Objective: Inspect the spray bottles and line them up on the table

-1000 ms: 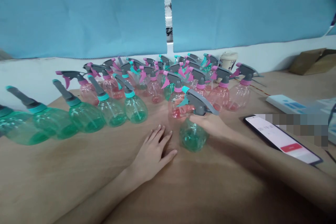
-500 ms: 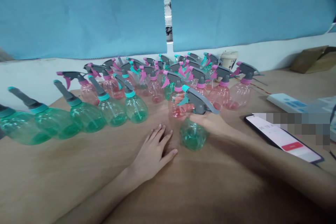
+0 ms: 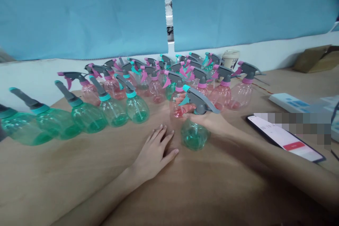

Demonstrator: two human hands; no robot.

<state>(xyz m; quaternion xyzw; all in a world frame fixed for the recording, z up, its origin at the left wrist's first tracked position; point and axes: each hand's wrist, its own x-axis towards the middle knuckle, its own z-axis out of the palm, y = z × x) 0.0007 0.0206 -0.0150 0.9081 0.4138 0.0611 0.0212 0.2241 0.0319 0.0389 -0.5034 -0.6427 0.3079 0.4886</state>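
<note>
My right hand (image 3: 209, 120) is closed around the neck of a green spray bottle (image 3: 194, 137) with a grey and teal trigger head. The bottle stands upright at the front, and its head hides part of my fingers. My left hand (image 3: 156, 152) lies flat on the table to its left, fingers spread, holding nothing. Just behind the held bottle stands a pink spray bottle (image 3: 177, 100). Left of my hands, several green spray bottles (image 3: 137, 111) form a slanting row with their heads turned away.
More pink and green spray bottles (image 3: 157, 90) crowd the back of the wooden table (image 3: 66, 180). On the right lie a phone (image 3: 299, 145) and a white power strip (image 3: 288, 103). A paper cup (image 3: 231, 58) and a cardboard box (image 3: 316, 59) stand farther back, by the wall.
Almost nothing differs. My right hand keeps its grip on the green spray bottle, my left hand stays flat, and the view has shifted very slightly.
</note>
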